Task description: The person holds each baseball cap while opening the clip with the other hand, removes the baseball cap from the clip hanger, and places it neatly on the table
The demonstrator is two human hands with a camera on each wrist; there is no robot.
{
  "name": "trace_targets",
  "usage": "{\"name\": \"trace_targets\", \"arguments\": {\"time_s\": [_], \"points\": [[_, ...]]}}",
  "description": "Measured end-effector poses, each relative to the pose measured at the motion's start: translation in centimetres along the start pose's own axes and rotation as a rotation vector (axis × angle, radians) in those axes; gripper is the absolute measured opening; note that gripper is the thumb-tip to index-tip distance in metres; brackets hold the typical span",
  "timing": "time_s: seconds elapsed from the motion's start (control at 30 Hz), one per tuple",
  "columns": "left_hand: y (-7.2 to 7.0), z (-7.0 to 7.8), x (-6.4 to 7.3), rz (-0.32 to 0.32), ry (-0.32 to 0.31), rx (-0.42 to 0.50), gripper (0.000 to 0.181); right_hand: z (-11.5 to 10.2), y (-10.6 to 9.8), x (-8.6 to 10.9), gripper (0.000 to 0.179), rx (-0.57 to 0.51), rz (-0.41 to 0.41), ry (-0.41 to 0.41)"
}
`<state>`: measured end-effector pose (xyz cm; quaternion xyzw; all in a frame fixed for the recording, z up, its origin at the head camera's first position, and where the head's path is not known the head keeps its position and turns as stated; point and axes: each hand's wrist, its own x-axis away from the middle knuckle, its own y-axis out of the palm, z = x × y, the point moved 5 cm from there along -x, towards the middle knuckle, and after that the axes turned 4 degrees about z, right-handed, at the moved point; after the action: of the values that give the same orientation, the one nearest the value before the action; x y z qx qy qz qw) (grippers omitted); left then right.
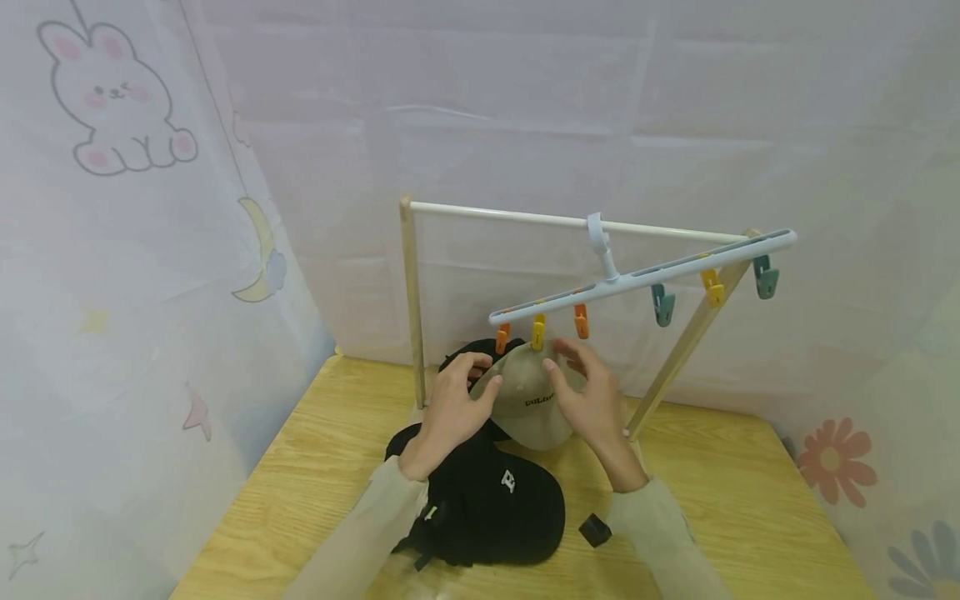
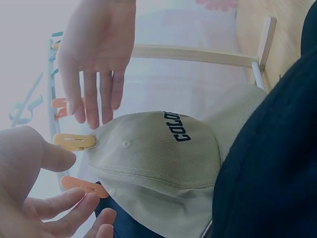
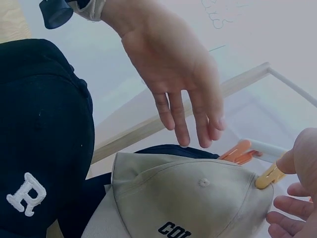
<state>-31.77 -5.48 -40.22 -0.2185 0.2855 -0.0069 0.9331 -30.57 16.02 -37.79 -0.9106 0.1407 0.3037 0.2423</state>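
Note:
A beige cap (image 1: 517,379) with dark lettering hangs by its crown from a yellow clip (image 1: 537,332) on a pale blue clip hanger (image 1: 615,283). My left hand (image 1: 457,404) is at the cap's left side, its fingers loosely bent and holding nothing. On the other side is my right hand (image 1: 592,396), fingers relaxed near the crown and the clip. Behind the beige cap a dark cap (image 1: 459,354) shows partly, below an orange clip (image 1: 502,338). A black cap (image 1: 525,508) with a white letter lies in front on the table, beneath my left forearm.
The hanger tilts, hooked on the white bar (image 1: 495,213) of a wooden-legged rack (image 1: 413,308). Further orange, yellow and green clips (image 1: 663,306) dangle from it. A small black block (image 1: 595,530) shows beside my right sleeve above the wooden table (image 1: 750,517). Printed cloth surrounds the table.

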Motion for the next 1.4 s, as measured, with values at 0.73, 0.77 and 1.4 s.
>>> {"name": "trace_targets", "arguments": {"time_s": [0.73, 0.77, 1.4], "points": [[2.0, -0.5, -1.6, -0.012, -0.015, -0.068, 0.036, -0.3, 1.8, -2.2, 0.046, -0.049, -0.072, -0.008], [2.0, -0.4, -1.6, -0.012, -0.016, -0.073, 0.036, -0.2, 1.9, -2.3, 0.046, -0.053, -0.074, -0.009], [2.7, -0.1, -1.9, -0.020, -0.013, -0.143, 0.038, 0.4, 2.8, -4.0, 0.034, -0.151, -0.055, -0.016]]}}
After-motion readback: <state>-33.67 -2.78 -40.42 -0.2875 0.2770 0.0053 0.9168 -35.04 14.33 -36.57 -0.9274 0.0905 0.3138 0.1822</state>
